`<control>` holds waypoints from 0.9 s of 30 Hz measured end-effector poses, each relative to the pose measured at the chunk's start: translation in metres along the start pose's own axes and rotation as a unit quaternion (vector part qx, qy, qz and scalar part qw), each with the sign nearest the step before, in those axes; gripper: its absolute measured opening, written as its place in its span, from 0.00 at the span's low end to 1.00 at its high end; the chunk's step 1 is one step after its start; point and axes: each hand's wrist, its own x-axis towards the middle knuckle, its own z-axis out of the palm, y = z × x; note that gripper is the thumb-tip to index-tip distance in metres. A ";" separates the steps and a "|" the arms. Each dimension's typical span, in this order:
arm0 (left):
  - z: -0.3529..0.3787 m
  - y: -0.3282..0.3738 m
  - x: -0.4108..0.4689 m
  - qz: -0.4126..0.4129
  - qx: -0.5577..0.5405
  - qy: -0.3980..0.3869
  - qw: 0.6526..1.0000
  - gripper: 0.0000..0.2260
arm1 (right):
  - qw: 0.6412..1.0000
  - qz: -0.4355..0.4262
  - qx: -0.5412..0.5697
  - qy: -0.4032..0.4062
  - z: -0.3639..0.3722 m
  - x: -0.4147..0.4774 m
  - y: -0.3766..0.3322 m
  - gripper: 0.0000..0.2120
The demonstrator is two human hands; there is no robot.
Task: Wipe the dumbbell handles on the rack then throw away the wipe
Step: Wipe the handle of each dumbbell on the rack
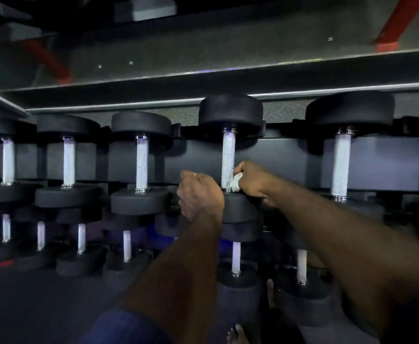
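Pinching a white wipe (233, 185) against the lower end of a dumbbell handle (228, 155) on the rack (290, 155) upper row, R hand (252, 182) fingers curl round it. L hand (199, 194) just beside, fingers curled; can't tell if gripping anything.

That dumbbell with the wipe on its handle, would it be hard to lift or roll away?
Probably heavy: the dumbbell has thick black ends, larger than those to its left. The round ends could roll on a floor, though the rack seems to cradle it. Its handle looks cross-hatched, so likely a firm grip.
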 end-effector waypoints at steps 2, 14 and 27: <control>0.001 0.000 0.001 -0.003 -0.002 0.004 1.000 0.10 | 1.000 0.008 -0.004 0.003 -0.008 0.002 0.010 0.15; 0.006 0.004 -0.009 0.047 0.062 0.007 0.997 0.08 | 0.996 -0.020 -0.081 -0.034 -0.017 0.011 0.015 0.13; 0.010 -0.003 -0.004 0.052 0.029 0.007 0.998 0.08 | 0.993 -0.099 -0.051 0.022 -0.018 -0.003 0.026 0.12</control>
